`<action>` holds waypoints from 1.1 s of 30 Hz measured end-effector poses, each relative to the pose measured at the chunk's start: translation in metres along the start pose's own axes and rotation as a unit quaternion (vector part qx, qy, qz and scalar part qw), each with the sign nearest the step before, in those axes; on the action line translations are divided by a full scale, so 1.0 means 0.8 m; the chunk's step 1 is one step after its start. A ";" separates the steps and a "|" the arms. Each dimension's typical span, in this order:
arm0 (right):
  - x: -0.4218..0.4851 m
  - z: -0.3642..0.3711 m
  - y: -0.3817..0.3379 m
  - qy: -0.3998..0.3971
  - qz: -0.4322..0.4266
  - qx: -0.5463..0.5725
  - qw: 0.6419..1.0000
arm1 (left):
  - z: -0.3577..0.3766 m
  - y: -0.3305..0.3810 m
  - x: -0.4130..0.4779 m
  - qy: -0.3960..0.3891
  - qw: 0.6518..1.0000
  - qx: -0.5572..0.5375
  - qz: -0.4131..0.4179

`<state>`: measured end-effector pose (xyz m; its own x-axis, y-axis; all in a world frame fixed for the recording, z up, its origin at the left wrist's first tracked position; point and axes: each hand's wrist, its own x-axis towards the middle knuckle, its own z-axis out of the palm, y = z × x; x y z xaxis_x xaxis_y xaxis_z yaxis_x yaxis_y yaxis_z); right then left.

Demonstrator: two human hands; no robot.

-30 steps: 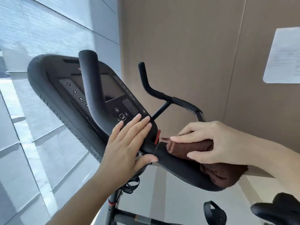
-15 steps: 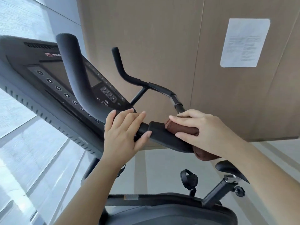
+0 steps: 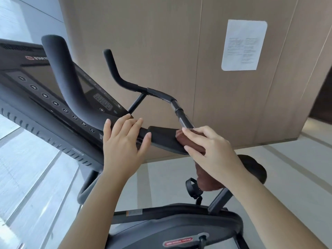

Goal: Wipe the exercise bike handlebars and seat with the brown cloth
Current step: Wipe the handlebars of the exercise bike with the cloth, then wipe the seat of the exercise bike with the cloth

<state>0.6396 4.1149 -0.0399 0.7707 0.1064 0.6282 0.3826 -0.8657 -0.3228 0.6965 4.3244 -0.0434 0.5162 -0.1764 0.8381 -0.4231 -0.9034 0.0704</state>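
While right hand (image 3: 213, 150) presses brown cloth (image 3: 190, 142) onto handlebar pad (image 3: 161, 139), gripping it, left hand (image 3: 124, 142) flat, fingers loosely spread, bracing handlebar (image 3: 71, 87)

Pale tiled floor (image 3: 280, 159), light stripes running across it, glossy reflective patch at left. Exercise bike (image 3: 172, 229) stands on floor, dark grey housing low in view, red-and-white label on it. Bike carries black handlebars (image 3: 71, 90) and flat armrest pad (image 3: 161, 139). Brown cloth (image 3: 190, 142) lies on pad's right end, pressed under right hand (image 3: 213, 150); rest of cloth hangs below pad. Left hand (image 3: 124, 142) rests flat, fingers spread, on bar just left of pad. Seat (image 3: 255, 166) mostly hidden behind right arm.
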 end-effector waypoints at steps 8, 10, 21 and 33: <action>-0.070 -0.044 0.082 0.033 0.024 -0.002 0.999 | 0.037 0.120 -0.034 -0.030 0.997 -0.054 0.052; -0.090 -0.060 0.115 0.040 0.035 0.001 0.999 | 0.057 0.162 -0.037 -0.039 0.994 -0.085 0.063; -0.168 -0.146 0.353 0.053 0.118 -0.011 0.992 | 0.202 0.396 -0.037 -0.144 0.972 -0.179 0.039; -0.184 -0.101 0.506 0.035 0.123 0.039 0.991 | 0.361 0.456 -0.065 -0.271 0.953 -0.135 0.002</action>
<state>0.6401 3.7093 -0.2061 0.8090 -0.1401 0.5708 0.2277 -0.8206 -0.5241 0.7302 3.8913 -0.2177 0.7921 -0.4219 0.4412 -0.5646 -0.7811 0.2666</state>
